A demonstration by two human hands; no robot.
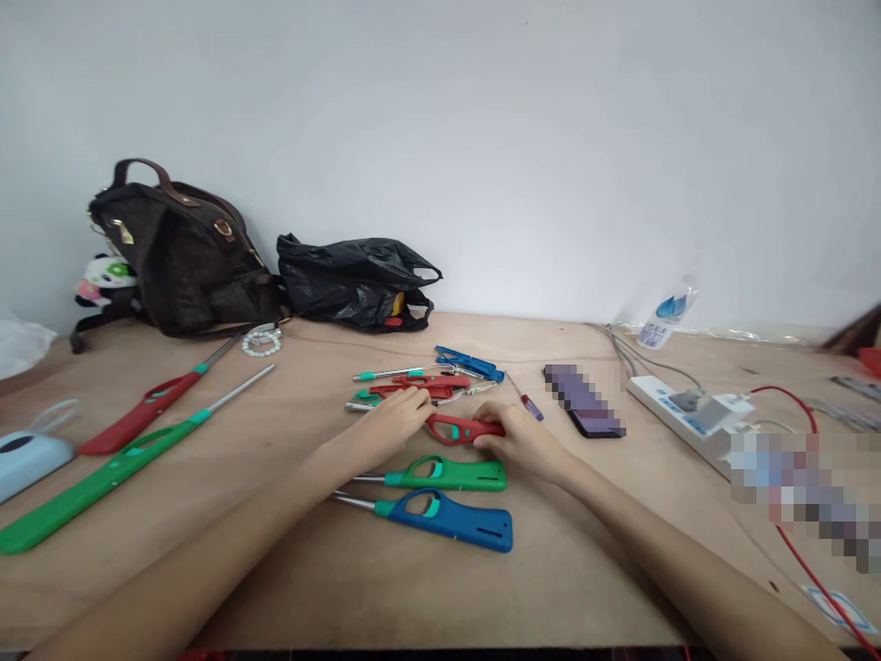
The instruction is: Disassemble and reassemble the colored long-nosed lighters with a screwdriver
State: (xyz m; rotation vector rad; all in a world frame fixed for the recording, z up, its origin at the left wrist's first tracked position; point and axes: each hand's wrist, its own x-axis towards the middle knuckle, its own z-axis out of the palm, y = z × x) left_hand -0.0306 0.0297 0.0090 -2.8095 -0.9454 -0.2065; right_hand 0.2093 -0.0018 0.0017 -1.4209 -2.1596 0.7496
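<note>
In the middle of the table, a red long-necked lighter (460,429) with a teal trigger lies between my two hands. My left hand (403,411) closes on its front end near the trigger loop, covering the neck. The thumb and fingers of my right hand (515,433) grip the handle's rear end. Just nearer to me lie a green lighter (468,475) and a blue lighter (461,523), both pointing left. Behind my hands are opened red lighter parts (440,383), a blue casing half (474,364) and a metal neck (389,374). A purple-handled screwdriver (531,407) rests to their right.
Longer red (148,410) and green (103,477) lighters lie on the left. A dark backpack (185,257) and a black plastic bag (351,280) stand by the wall. On the right are a phone (585,404), a power strip (678,418) with cables and a bottle (667,312).
</note>
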